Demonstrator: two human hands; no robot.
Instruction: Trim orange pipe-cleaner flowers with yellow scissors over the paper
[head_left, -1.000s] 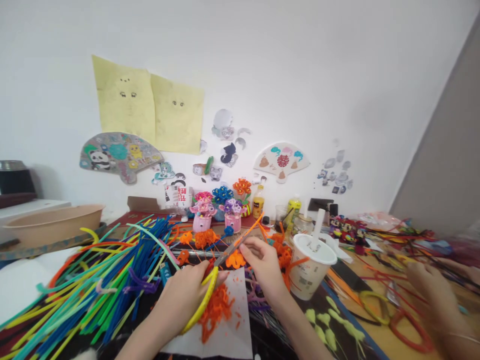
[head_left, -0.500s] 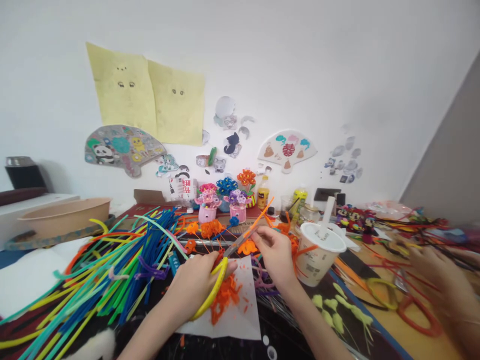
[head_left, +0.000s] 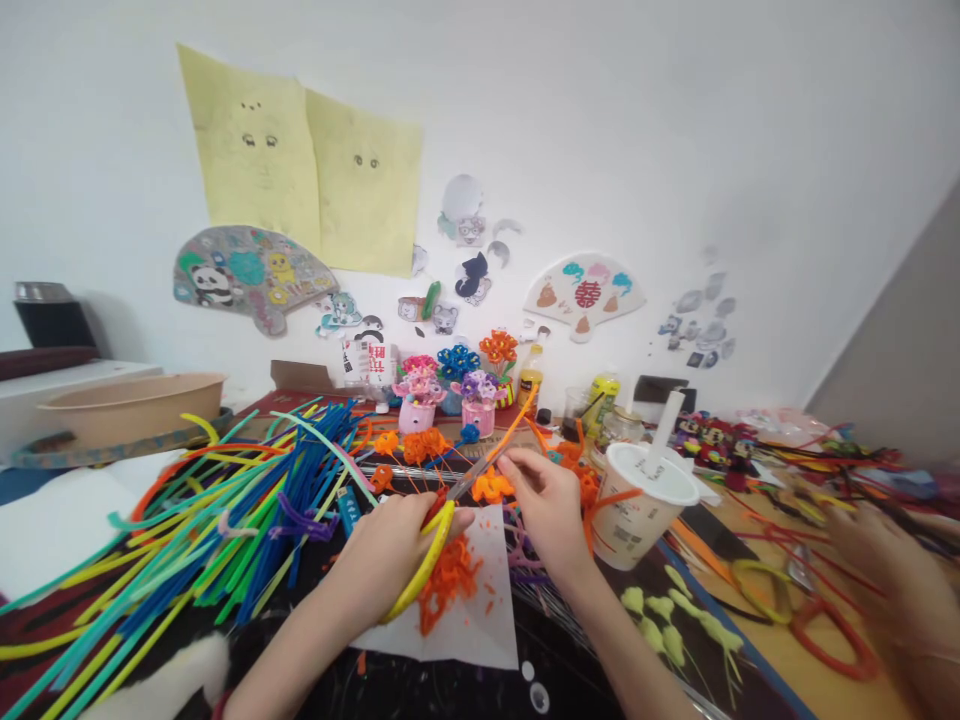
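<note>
both arms reach forward from the bottom of the view and angle in toward each other, the hands near one another but not touching. the left hand (head_left: 390, 565) is closed in a firm grip, its fingers (head_left: 442, 518) curled tight and the back of the hand turned up. the left forearm (head_left: 289, 670) runs down toward the bottom edge. the right hand (head_left: 547, 510) sits just beside it and a little higher, its thumb and fingertips (head_left: 514, 466) drawn together in a small pinch. the right forearm (head_left: 626, 640) slants away to the lower right.
</note>
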